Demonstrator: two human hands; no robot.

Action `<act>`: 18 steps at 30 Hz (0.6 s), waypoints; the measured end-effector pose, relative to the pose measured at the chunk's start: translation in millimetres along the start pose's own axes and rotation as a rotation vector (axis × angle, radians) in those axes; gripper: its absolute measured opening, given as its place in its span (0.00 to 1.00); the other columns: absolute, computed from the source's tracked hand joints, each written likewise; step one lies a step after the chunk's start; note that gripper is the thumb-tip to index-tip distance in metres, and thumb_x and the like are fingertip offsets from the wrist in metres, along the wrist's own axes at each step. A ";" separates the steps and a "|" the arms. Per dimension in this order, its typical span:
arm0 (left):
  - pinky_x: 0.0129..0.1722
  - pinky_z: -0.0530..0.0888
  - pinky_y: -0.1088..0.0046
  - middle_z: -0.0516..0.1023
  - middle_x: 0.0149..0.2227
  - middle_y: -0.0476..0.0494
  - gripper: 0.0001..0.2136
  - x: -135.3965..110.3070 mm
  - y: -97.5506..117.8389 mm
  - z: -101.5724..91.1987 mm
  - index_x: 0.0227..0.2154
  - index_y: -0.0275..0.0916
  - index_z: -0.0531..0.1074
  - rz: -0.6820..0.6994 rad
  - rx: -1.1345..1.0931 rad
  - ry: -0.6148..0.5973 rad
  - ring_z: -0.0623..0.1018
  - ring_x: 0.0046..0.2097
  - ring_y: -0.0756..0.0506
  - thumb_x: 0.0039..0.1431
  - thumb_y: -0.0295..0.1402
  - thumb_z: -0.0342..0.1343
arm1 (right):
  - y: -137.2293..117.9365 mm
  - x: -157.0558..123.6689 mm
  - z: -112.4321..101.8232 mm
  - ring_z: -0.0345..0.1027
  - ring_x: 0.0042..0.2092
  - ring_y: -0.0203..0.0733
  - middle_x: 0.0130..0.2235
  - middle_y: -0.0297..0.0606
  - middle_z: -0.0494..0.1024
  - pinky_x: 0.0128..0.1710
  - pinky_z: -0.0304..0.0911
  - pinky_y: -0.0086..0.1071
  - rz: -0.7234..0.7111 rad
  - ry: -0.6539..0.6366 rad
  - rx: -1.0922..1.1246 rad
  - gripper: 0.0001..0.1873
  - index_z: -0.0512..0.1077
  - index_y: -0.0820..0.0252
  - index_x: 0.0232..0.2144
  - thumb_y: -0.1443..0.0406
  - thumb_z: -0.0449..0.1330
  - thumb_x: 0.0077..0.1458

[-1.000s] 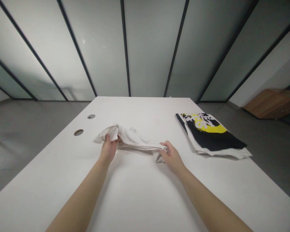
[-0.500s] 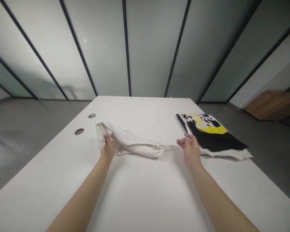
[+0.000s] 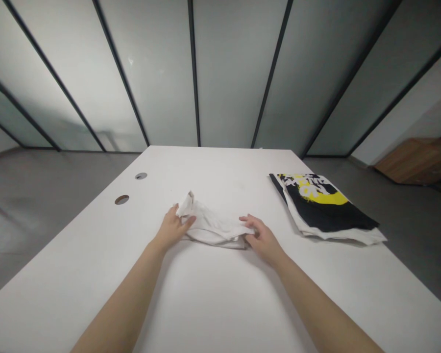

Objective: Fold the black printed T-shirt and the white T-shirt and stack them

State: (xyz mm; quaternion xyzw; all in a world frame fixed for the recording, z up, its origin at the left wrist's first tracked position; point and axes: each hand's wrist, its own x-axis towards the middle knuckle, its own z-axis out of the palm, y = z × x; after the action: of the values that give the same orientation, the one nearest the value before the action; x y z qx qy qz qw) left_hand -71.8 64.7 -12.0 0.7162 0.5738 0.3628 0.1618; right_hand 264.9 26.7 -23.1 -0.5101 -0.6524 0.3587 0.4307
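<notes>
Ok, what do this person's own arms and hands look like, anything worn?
The left hand and right hand are bare, ungloved. The left forearm and right forearm show no sleeve, watch or bracelet as far as the picture's edge. No rings can be made out.

Office-like setting, frosted glass partition point(image 3: 231, 73), white desk point(image 3: 213, 289)

Lettering shows on the folded black cloth point(image 3: 345, 217), which lies toward three o'clock from the middle of the view. Its yellow-and-white print point(image 3: 314, 190) carries chunky white letters. What look like an N and an O stand in the nearer row; the farther row, on their twelve o'clock side, is too slanted and blurred to read.
</notes>
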 end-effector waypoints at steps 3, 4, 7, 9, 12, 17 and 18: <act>0.60 0.70 0.53 0.82 0.50 0.35 0.23 0.2 10.0 -4.6 0.48 0.40 0.79 0.136 0.165 -0.163 0.77 0.54 0.31 0.55 0.49 0.68 | 1.6 4.1 -6.7 0.75 0.48 0.49 0.45 0.39 0.84 0.44 0.68 0.37 0.130 0.185 0.296 0.07 0.64 0.52 0.29 0.62 0.60 0.48; 0.56 0.71 0.55 0.82 0.45 0.37 0.18 0.7 12.8 -5.3 0.43 0.41 0.79 0.167 0.182 -0.195 0.77 0.51 0.33 0.56 0.47 0.67 | 2.7 5.7 -8.6 0.74 0.42 0.46 0.40 0.36 0.83 0.39 0.66 0.34 0.151 0.241 0.369 0.08 0.62 0.52 0.28 0.63 0.60 0.47; 0.47 0.72 0.62 0.78 0.36 0.42 0.10 2.2 18.7 -5.2 0.32 0.43 0.75 0.230 0.144 -0.215 0.76 0.42 0.39 0.63 0.43 0.60 | 7.0 9.9 -12.2 0.68 0.33 0.39 0.32 0.29 0.79 0.32 0.59 0.28 0.169 0.385 0.514 0.09 0.60 0.52 0.27 0.64 0.58 0.43; 0.45 0.71 0.64 0.76 0.34 0.44 0.11 2.2 20.6 -4.5 0.30 0.43 0.72 0.223 0.075 -0.169 0.75 0.40 0.41 0.66 0.41 0.56 | 9.2 12.1 -13.5 0.67 0.32 0.38 0.33 0.27 0.78 0.30 0.58 0.27 0.180 0.468 0.546 0.09 0.63 0.52 0.30 0.64 0.57 0.41; 0.43 0.71 0.67 0.73 0.33 0.46 0.13 1.3 21.7 -4.1 0.28 0.43 0.68 0.139 -0.044 -0.060 0.73 0.38 0.43 0.66 0.42 0.55 | 9.4 14.9 -15.1 0.66 0.30 0.38 0.31 0.25 0.76 0.28 0.58 0.27 0.235 0.560 0.519 0.16 0.69 0.50 0.38 0.63 0.58 0.42; 0.40 0.69 0.69 0.73 0.33 0.48 0.15 0.0 23.8 -4.6 0.30 0.42 0.69 0.020 -0.218 0.026 0.73 0.37 0.44 0.67 0.46 0.52 | 1.5 16.3 -14.2 0.70 0.31 0.40 0.31 0.28 0.78 0.26 0.64 0.28 0.327 0.539 0.576 0.16 0.71 0.50 0.41 0.55 0.63 0.50; 0.39 0.69 0.70 0.72 0.31 0.49 0.16 -0.1 24.2 -4.4 0.29 0.42 0.69 -0.007 -0.243 0.046 0.72 0.36 0.45 0.68 0.47 0.52 | -0.4 15.2 -13.3 0.69 0.28 0.39 0.30 0.29 0.77 0.23 0.62 0.28 0.384 0.484 0.600 0.15 0.71 0.51 0.39 0.53 0.64 0.51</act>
State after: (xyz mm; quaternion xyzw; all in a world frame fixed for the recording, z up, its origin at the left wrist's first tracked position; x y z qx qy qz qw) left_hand -57.9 56.8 6.7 0.6809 0.5314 0.4455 0.2356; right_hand 275.5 41.8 -14.8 -0.5437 -0.2925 0.4763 0.6261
